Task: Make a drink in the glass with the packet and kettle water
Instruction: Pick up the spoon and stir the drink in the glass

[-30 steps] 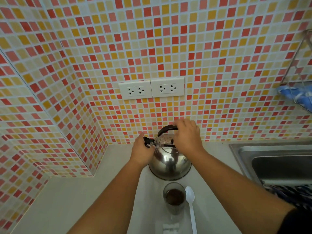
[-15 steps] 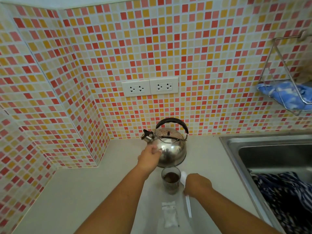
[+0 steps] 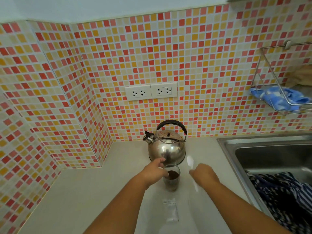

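The kettle (image 3: 166, 150) stands on the surface (image 3: 94, 191), just behind the glass (image 3: 171, 179) (dark drink inside). Left hand (image 3: 154, 172) wraps the glass, likely steadying it. Right hand (image 3: 203, 174), right of the glass, grips the white spoon (image 3: 190, 162), probably to stir.

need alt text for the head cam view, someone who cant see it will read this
Seen from above, a person's left hand grips a glass of dark drink on a pale counter, while the right hand holds a blurred white spoon beside it. A steel kettle stands just behind, against a red and yellow mosaic wall; a sink lies to the right.
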